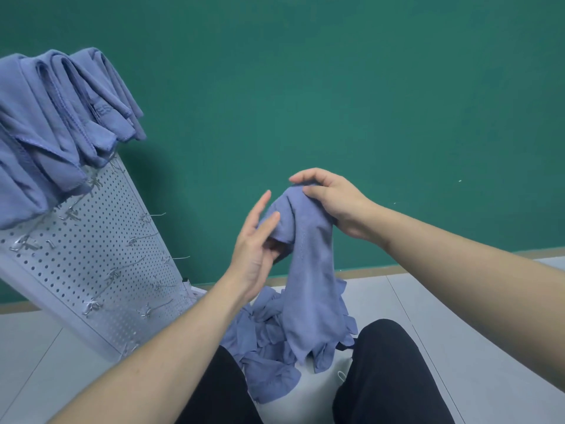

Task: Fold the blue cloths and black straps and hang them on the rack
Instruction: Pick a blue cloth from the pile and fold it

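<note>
A blue cloth [308, 264] is held up in front of the green wall [336, 87], its top bunched and pinched between the thumb and curled fingers of the right hand [333, 203], the rest hanging down towards a loose pile of blue cloths [263, 341] on the pale floor [458, 316] between the black-clad knees [394, 374]. The left hand [256, 249] is laid against the cloth's left edge — two fingers straight and raised, the others hidden in the fabric, so a closed grip cannot be told. At the left, a white perforated rack [101, 264] is seen tilted, with folded blue cloths [61, 117] draped over its top — wire hooks [153, 215] are fixed across its face.
</note>
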